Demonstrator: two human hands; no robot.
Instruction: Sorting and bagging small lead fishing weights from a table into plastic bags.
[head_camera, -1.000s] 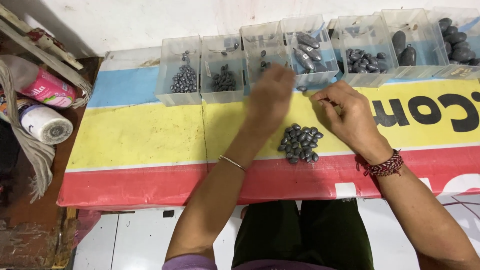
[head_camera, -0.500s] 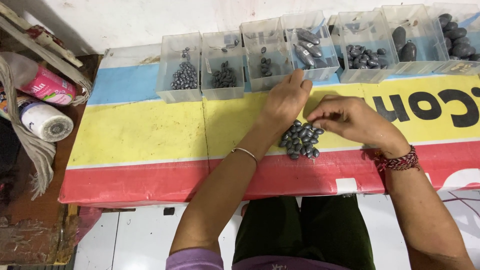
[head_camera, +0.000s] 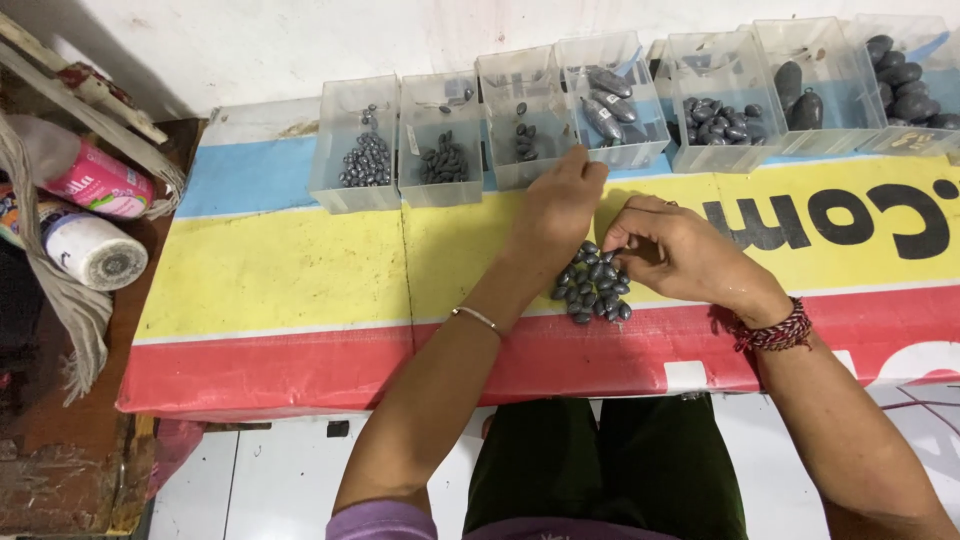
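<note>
A heap of dark sinkers (head_camera: 592, 284) lies on the table (head_camera: 300, 270), on the yellow band near the red one. The left hand (head_camera: 556, 215) rests over the heap's far edge, fingers loosely curled, its grip hidden. The right hand (head_camera: 680, 250) pinches at the heap's right side; what it holds cannot be told. Clear trays (head_camera: 355, 190) line the back.

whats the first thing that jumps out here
The colourful striped table cover, blue, yellow and red, draws the eye first. At its middle lies a pile of dark oval weights, with the left hand and right hand at it. Along the far edge stands a row of clear boxes with more weights.
</note>
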